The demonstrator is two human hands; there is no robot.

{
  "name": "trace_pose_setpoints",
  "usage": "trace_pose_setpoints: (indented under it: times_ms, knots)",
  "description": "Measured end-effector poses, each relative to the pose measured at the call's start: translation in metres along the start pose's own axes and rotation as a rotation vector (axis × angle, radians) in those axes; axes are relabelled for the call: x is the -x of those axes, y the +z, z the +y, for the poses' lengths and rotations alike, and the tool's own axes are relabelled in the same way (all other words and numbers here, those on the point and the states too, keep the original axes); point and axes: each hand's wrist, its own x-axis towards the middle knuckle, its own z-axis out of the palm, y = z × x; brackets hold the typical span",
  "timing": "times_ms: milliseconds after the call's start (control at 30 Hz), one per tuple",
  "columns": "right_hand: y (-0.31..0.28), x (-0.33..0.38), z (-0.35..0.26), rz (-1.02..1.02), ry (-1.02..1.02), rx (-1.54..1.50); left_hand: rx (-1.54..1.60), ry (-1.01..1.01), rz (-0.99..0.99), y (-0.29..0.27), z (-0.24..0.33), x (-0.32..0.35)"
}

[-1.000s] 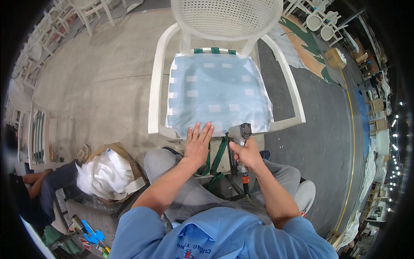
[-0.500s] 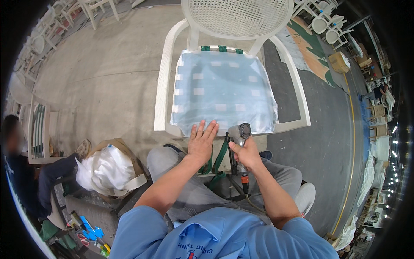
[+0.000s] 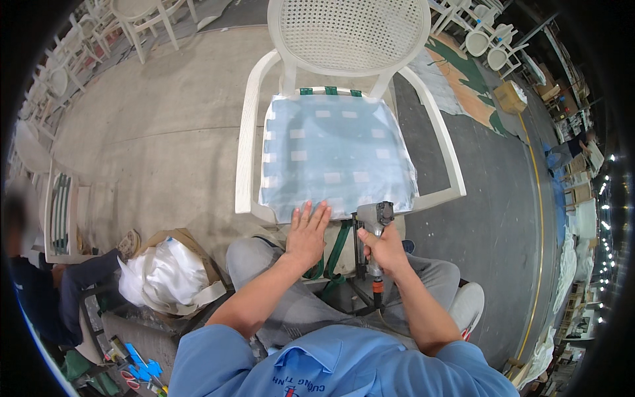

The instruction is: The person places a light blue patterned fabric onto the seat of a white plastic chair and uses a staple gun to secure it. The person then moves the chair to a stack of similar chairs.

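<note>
Operator: wears a light-blue short-sleeved shirt [image 3: 331, 360] and grey trousers [image 3: 250, 259].
Right hand: the right hand [image 3: 385, 250] is wrapped around the handle of a grey metal air-powered fastening gun [image 3: 375, 215].
Gun position: head at the front edge of the seat, right of centre; contact cannot be determined. An orange hose coupling [image 3: 378, 287] is at its lower end.
Left hand: the left hand [image 3: 306, 237] lies palm down, fingers slightly spread, on the front edge of a thin translucent white sheet [image 3: 337, 152].
Sheet position: covers the seat webbing of a white armchair [image 3: 250, 126] with an oval woven backrest [image 3: 350, 33].
Left side: a brown carton holding crumpled white fabric [image 3: 165, 271]; beyond it, a seated person in dark clothing [image 3: 36, 298].
Background: white chairs [image 3: 477, 44] at upper right.
</note>
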Motion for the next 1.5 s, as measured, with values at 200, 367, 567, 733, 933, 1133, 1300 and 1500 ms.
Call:
trace_pose_setpoints:
  times_ms: [200, 367, 567, 733, 933, 1133, 1300, 1500]
  knots:
    - [-0.005, -0.005, 0.006, -0.066, -0.007, -0.011, -0.054, -0.052, 0.011, 0.003, -0.010, 0.001]
    - [0.013, -0.013, 0.007, -0.108, -0.008, -0.043, -0.077, -0.092, 0.021, 0.006, -0.013, 0.007]
    - [0.026, -0.018, 0.008, -0.084, 0.049, -0.005, -0.106, -0.151, 0.001, 0.008, -0.020, 0.013]
    - [0.034, -0.019, 0.008, -0.084, 0.066, 0.053, -0.095, -0.176, -0.017, 0.009, -0.022, 0.008]
    - [0.039, -0.019, 0.010, -0.086, 0.064, 0.096, -0.095, -0.178, -0.039, 0.007, -0.022, 0.009]
    - [0.040, -0.024, 0.023, -0.039, 0.005, 0.163, -0.092, -0.166, -0.015, 0.001, -0.020, 0.009]
    - [0.034, -0.010, 0.008, -0.089, 0.059, 0.048, 0.076, -0.061, 0.224, -0.004, 0.003, 0.036]
    - [0.037, -0.010, -0.001, -0.152, 0.021, 0.021, 1.911, -0.966, -0.297, 0.008, 0.015, 0.026]
